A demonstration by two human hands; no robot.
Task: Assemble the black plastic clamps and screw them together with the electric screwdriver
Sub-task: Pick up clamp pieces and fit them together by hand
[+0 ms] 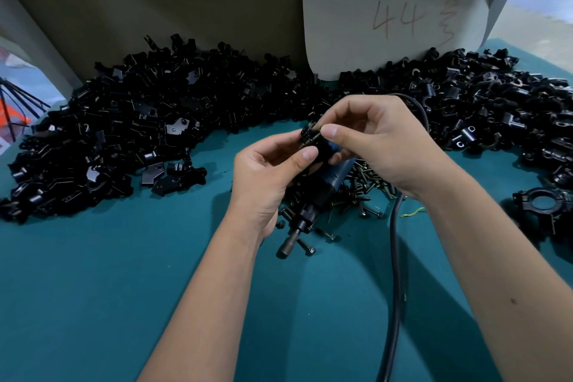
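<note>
- The left hand (269, 175) is curled around a small black plastic clamp piece (313, 143), thumb pressed on its near side, held above the middle of the table.
- The right hand (376, 139) pinches the same clamp piece from the right, thumb and forefinger closed on its top edge; what exactly sits between those fingertips is too small to tell.
- Directly under the hands lies a dark blue and black electric screwdriver (313, 195), flat on the teal felt-covered table (124, 288), its metal bit end pointing toward the near side.
- A black power cord (394, 257) runs from behind the right hand down to the near edge.
- A scatter of small dark screws (369, 183) lies around the screwdriver, mostly just to its right under the right wrist.
- A large heap of loose black plastic clamp parts (139, 133) fills the far left of the table.
- A second heap of black clamp parts (496, 108) spreads over the far right.
- Some ring-shaped black assembled clamps (541, 205) rest at the right edge.
- A pale rounded card (393, 18) with "44" handwritten on it leans upright at the far side, between the heaps.
</note>
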